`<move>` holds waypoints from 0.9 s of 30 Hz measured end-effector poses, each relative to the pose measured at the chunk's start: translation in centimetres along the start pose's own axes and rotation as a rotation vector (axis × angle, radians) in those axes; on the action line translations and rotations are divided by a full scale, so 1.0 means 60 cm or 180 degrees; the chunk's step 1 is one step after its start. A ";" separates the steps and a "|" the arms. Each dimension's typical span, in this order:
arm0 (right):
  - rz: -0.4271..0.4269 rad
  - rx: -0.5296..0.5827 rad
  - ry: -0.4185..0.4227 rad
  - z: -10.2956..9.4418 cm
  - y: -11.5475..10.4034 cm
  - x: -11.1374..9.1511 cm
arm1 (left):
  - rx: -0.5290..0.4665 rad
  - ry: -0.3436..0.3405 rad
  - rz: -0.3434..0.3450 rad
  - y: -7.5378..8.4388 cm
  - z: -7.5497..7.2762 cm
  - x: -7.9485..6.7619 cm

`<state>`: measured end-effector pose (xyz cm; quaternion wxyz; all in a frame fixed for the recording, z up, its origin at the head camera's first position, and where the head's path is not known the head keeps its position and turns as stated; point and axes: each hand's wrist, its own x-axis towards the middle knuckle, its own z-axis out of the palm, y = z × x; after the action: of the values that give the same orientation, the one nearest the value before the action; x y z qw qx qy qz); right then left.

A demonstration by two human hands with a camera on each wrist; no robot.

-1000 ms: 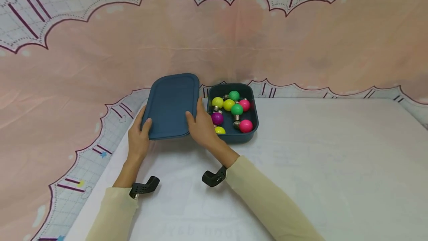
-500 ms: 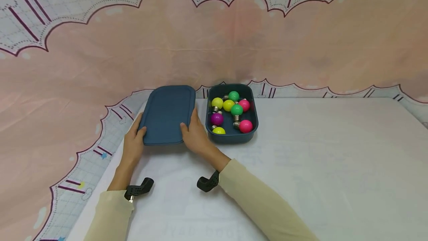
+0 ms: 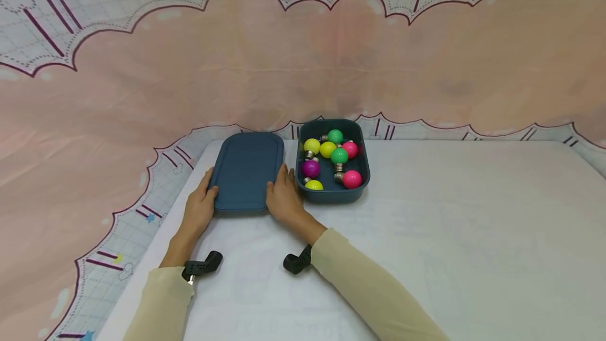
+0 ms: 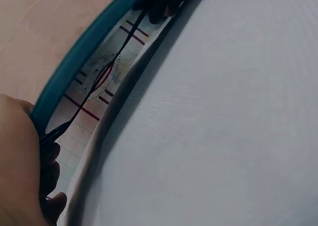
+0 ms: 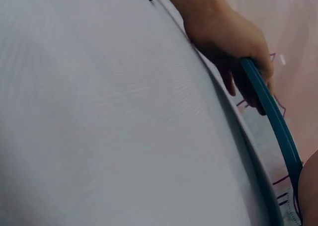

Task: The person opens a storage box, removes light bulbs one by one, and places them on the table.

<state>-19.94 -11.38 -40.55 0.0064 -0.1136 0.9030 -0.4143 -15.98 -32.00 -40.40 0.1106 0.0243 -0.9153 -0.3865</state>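
A dark blue rectangular lid [image 3: 248, 172] is held level, close over the white table, left of the matching box. My left hand [image 3: 198, 209] grips its left edge, thumb on top. At the right edge my right hand [image 3: 286, 199] holds it the same way, its back beside the box wall. In the left wrist view, fingers of the left hand [image 4: 20, 156] curl beneath the lid's edge [image 4: 74, 57]. The right wrist view shows the left hand [image 5: 228, 32] across the lid, fingers under the rim. The dark blue box [image 3: 336, 197] stands uncovered.
Inside the box lie several colored light bulbs, including a purple bulb [image 3: 311, 168], a green bulb [image 3: 339, 156] and a pink bulb [image 3: 352, 179]. The white table [image 3: 464, 236] extends to the right. A patterned peach cloth [image 3: 379, 67] hangs behind it and along the left side.
Both hands have lowered the lid toward the table and brought it flatter, from raised and overlapping the box side to low beside it. The box and bulbs have stayed put.
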 end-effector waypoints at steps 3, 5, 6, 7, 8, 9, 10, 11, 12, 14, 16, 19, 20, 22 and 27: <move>-0.0017 -0.0145 -0.0013 0.001 0.002 0.001 | 0.0102 -0.0078 0.0021 -0.004 0.002 0.002; -0.0046 -0.0245 -0.0018 0.002 0.003 0.002 | 0.0125 -0.0107 -0.0001 -0.005 0.001 0.003; -0.0063 -0.0300 -0.0022 0.003 0.003 0.003 | 0.0133 -0.0120 -0.0012 -0.006 0.001 0.004; -0.0077 -0.0347 -0.0036 0.003 0.003 0.003 | 0.0142 -0.0126 -0.0026 -0.006 0.000 0.004; -0.0092 -0.0408 -0.0044 0.004 0.003 0.004 | 0.0147 -0.0146 -0.0050 -0.006 -0.001 0.004; -0.0104 -0.0454 -0.0045 0.005 0.003 0.004 | 0.0167 -0.0166 -0.0073 -0.006 -0.001 0.004; -0.0109 -0.0502 -0.0050 0.006 0.003 0.004 | 0.0193 -0.0190 -0.0093 -0.006 -0.002 0.004; -0.0118 -0.0550 -0.0052 0.007 0.003 0.003 | 0.0216 -0.0211 -0.0108 -0.006 -0.002 0.004; -0.0122 -0.0604 -0.0052 0.008 0.003 0.003 | 0.0239 -0.0224 -0.0119 -0.007 -0.002 0.004; -0.0134 -0.0734 -0.0048 0.011 0.002 0.002 | 0.0283 -0.0238 -0.0138 -0.008 -0.003 0.005; -0.0128 -0.0829 -0.0051 0.014 0.001 0.001 | 0.0310 -0.0236 -0.0144 -0.009 -0.003 0.005; -0.0089 -0.0947 -0.0073 0.017 -0.001 0.001 | 0.0369 -0.0231 -0.0168 -0.011 -0.003 0.006; -0.0072 -0.0980 -0.0085 0.018 -0.002 0.001 | 0.0394 -0.0232 -0.0175 -0.012 -0.003 0.007; -0.0054 -0.1059 -0.0113 0.019 -0.003 0.001 | 0.0420 -0.0263 -0.0203 -0.011 -0.002 0.007; -0.0121 -0.1279 -0.0125 0.023 -0.003 0.000 | 0.0551 -0.0380 -0.0253 -0.004 -0.003 0.010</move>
<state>-19.79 -12.52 -41.34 -0.0065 -0.1377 0.9649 -0.2236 -16.50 -32.37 -40.30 0.0379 0.0470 -0.9485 -0.3109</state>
